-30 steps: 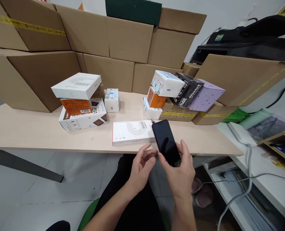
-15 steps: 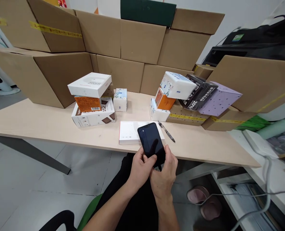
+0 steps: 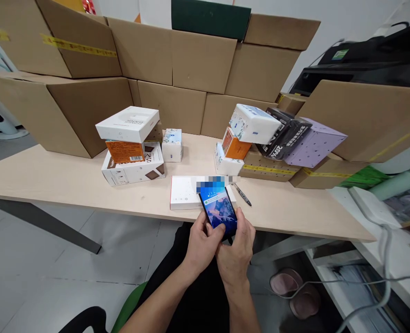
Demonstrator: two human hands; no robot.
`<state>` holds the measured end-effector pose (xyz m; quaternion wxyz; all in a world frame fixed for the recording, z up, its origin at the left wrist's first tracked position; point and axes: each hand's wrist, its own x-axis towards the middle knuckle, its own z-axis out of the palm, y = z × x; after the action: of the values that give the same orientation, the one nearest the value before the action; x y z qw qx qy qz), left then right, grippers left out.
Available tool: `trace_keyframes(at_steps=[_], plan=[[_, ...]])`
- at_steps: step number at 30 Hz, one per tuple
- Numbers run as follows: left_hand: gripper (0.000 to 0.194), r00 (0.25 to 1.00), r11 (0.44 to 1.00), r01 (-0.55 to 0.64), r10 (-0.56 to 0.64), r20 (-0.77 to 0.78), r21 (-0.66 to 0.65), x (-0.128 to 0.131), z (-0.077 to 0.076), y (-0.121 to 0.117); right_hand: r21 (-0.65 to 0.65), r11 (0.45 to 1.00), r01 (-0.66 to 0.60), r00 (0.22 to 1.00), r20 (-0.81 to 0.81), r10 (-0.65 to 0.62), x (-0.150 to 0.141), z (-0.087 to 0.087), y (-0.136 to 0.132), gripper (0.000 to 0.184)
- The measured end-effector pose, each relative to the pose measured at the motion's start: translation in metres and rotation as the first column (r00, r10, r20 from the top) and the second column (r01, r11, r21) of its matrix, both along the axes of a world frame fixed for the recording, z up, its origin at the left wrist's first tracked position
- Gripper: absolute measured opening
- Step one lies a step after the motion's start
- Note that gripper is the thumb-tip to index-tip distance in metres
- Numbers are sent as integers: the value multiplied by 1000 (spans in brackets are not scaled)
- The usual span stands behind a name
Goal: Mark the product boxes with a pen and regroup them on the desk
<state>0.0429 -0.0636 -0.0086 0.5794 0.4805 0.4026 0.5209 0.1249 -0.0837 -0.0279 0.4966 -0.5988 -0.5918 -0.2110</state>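
A smartphone with its screen lit, showing a blue mountain picture, is held tilted over the table's front edge. My left hand grips its lower left side, the thumb lying on the bottom of the screen. Around the lower right corner my right hand is closed. A short dark piece, perhaps a cable plug, shows at the phone's bottom end. Beyond the phone lies a flat white box, partly covered by it. A pen rests on the table just right of that box. Blurred blocks hide the phone's top.
On the wooden table, stacked boxes stand at left, topped by a white power bank box. Tissue packs and a purple box are piled at right. Tall cardboard boxes wall the back. Grey cables hang at right.
The phone's screen has gone from black to lit. Both hands keep their hold on the phone in nearly the same place.
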Motion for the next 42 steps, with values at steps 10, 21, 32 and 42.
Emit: trace_keyframes(at_steps=[10,21,32,42], plan=[[17,941,947,-68,165,-294,315,-23,-14,-9,-130,982,140,985,-80,-151,37,8,-5,79],[43,479,670,343,479,-736,659,-110,32,64,-556,733,391,915,152,-373,166,36,8,82],[73,347,740,544,229,-909,394,-140,34,87,-734,547,404,908,249,-336,194,35,28,82],[49,454,845,159,397,-798,511,-135,27,33,-738,520,431,893,266,-363,191,32,31,79]])
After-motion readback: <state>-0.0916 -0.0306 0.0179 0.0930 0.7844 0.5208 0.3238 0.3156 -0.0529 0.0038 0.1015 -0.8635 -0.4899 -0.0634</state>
